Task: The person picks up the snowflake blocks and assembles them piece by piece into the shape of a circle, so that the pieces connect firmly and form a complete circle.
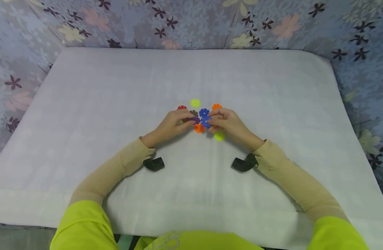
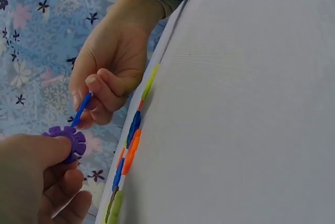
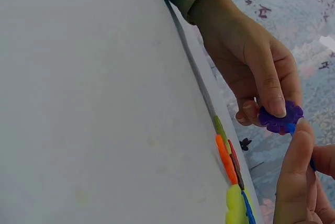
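Above a loose cluster of notched plastic discs, my left hand point(image 1: 175, 123) pinches a purple notched disc point(image 2: 77, 143) between thumb and fingers. Facing it, my right hand point(image 1: 229, 123) pinches a blue notched disc point(image 2: 81, 110), which appears edge-on in the left wrist view. The rims of the two discs meet, roughly crosswise; whether their notches interlock I cannot tell. Below and around the hands lie another blue disc point(image 1: 204, 112), a brown disc point(image 1: 193, 113) and an orange disc point(image 1: 199, 128). Fingertips hide much of the held blue disc in the right wrist view.
On the white-covered table point(image 1: 191, 180), a yellow disc point(image 1: 195, 103), a red disc point(image 1: 182, 107) and a second orange disc point(image 1: 216, 106) lie beyond the hands. A yellow-green disc point(image 1: 219, 135) sits below the right hand. Flowered cloth point(image 1: 191, 24) hangs behind the table.
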`<state>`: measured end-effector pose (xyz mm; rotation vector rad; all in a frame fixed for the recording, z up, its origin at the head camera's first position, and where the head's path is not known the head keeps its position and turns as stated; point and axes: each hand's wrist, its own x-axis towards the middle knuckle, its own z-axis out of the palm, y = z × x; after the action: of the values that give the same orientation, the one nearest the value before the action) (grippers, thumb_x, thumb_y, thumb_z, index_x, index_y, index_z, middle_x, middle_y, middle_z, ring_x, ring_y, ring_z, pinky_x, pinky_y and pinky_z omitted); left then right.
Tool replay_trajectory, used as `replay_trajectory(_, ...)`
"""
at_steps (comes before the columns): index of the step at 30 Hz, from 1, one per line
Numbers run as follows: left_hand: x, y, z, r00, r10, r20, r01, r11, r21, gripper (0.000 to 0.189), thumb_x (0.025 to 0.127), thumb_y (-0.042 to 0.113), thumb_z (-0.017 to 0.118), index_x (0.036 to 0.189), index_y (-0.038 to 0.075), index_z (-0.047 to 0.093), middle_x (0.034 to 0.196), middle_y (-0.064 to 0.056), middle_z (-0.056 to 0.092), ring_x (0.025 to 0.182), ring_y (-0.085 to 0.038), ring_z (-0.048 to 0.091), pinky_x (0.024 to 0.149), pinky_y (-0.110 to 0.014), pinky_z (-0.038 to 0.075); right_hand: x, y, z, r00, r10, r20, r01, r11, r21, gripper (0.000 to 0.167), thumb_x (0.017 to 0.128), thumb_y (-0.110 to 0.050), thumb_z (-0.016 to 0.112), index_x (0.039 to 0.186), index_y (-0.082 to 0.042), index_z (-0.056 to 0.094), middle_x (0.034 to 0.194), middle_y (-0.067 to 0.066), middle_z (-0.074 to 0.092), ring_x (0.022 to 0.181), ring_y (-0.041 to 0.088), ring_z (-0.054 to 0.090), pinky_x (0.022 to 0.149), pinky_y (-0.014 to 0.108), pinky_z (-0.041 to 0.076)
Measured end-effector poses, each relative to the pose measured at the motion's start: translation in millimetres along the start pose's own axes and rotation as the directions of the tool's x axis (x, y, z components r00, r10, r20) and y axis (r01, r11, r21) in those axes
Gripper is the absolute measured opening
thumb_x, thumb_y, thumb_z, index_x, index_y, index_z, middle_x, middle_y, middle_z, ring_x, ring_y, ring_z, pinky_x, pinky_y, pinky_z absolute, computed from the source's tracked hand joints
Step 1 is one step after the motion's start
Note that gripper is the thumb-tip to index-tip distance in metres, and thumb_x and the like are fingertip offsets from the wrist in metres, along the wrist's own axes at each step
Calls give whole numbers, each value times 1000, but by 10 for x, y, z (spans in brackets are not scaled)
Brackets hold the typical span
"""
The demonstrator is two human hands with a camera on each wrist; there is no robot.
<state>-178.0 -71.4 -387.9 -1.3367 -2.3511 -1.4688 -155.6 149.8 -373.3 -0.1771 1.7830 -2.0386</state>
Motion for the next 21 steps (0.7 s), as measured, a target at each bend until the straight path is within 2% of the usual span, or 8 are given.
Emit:
replay_trajectory(3,-12,4,14,1000,20,8,-20,1000,-3,8,81,-3,63,88,-5,64,81,-9,60,70,-16,50,65,-29,41,0,6,7,999,50,-1,-49,995,91,9,86,8,49,95,5,51,70,9,60,58,15,59,55,23,48)
replay_trajectory(8,-27,41,34,999,34,6,-34,999,-4,7,81,-3,62,88,-5,64,79,-8,59,69,-16,49,63,-29,41,-3,11,24,995,96,-7,-93,978,187,6,88,7,46,91,4,50,68,10,58,56,14,59,53,21,48)
replay_trajectory(13,-26,86,54,999,33,-2,-33,999,0,7,81,-4,62,88,-5,64,79,-8,60,68,-15,49,62,-27,41,-33,-2,48,991,131,-1,-124,938,322,12,88,9,44,86,2,54,68,11,58,55,15,59,53,20,48)
replay_trajectory(17,-38,96,76,999,54,2,-54,999,0,5,80,-5,62,85,-5,63,78,-8,58,68,-16,48,62,-27,41,-51,-5,81,991,134,2,-129,945,301,11,87,9,45,84,2,53,67,11,59,55,15,59,53,21,48)
replay_trajectory(21,-49,100,92,997,81,0,-81,996,29,5,81,-6,60,86,-6,62,79,-9,57,71,-17,49,65,-27,41,-61,-12,107,991,133,-10,-127,963,236,3,86,7,50,86,5,51,69,11,60,56,15,60,53,21,48)
